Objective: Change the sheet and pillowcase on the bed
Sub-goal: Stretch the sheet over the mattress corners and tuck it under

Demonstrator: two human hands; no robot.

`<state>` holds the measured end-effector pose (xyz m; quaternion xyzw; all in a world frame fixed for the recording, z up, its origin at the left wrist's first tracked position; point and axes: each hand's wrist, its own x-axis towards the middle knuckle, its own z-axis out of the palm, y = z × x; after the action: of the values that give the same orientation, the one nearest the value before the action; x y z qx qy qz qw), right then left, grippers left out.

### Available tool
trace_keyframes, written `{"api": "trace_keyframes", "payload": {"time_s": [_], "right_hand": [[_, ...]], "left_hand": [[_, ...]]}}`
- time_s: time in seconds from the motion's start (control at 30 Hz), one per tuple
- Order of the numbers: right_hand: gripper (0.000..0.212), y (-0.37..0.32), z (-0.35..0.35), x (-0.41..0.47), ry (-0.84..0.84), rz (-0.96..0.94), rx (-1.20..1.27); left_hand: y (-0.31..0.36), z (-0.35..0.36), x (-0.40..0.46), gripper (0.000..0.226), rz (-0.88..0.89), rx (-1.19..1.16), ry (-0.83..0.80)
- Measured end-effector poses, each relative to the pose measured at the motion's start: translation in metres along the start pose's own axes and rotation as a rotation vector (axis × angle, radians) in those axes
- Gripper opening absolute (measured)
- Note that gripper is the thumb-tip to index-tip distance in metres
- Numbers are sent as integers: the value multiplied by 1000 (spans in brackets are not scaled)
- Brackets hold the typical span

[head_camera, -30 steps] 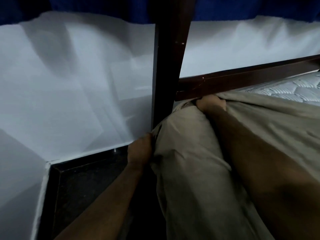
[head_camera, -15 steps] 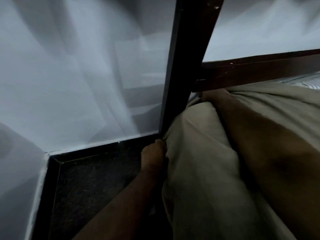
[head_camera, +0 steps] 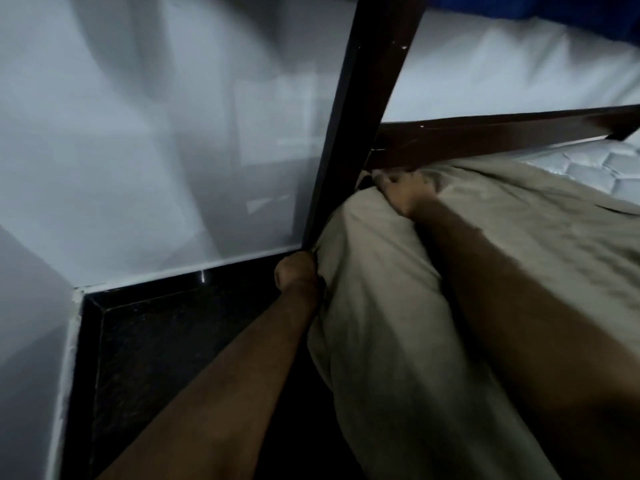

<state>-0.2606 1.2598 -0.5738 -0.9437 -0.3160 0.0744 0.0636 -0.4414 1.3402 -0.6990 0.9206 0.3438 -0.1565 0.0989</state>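
Note:
A beige sheet [head_camera: 388, 306] covers the corner of the mattress and drapes down its side. The quilted white mattress [head_camera: 595, 164] shows bare at the right. My left hand [head_camera: 296, 271] grips the sheet's edge low at the mattress corner, right beside the dark bedpost [head_camera: 349, 133]; its fingers are hidden behind the fabric. My right hand [head_camera: 405, 190] holds a bunch of sheet on top of the corner, just under the dark wooden rail [head_camera: 502, 135].
A white wall [head_camera: 156, 133] stands close on the left, behind the post. A dark floor [head_camera: 166, 348] with a black skirting lies below. Blue fabric [head_camera: 568, 12] hangs along the top right. The gap between bed and wall is narrow.
My right hand has come back into sight on top of the corner, gripping the sheet under the rail. My left hand stays low at the post. The view tilted slightly.

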Motion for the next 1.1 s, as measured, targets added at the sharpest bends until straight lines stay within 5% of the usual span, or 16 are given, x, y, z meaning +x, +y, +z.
{"api": "trace_keyframes", "payload": {"time_s": [0.1,0.2,0.43,0.6,0.8,0.97,1.1], "right_hand": [[58,8,4,-52,164,-136,239],[51,17,8,-83,257,-176,246],[46,40,-13,-93,184,-81,123],[23,36,-21,-81,89,-89,17],[31,15,-7,-52,317,-66,-47],[32,17,2,-38,406,-34,-7],[32,24,7,-30,439,-10,112]], "left_hand": [[-2,-13,-17,41,-11,70,7],[0,-23,-33,28,49,-24,233],[4,-42,-62,45,175,-961,570],[0,-26,-67,25,422,-904,531],[4,-41,-62,33,419,-675,583],[1,-52,-54,21,168,-632,718],[17,-65,-46,28,-9,-543,673]]}}
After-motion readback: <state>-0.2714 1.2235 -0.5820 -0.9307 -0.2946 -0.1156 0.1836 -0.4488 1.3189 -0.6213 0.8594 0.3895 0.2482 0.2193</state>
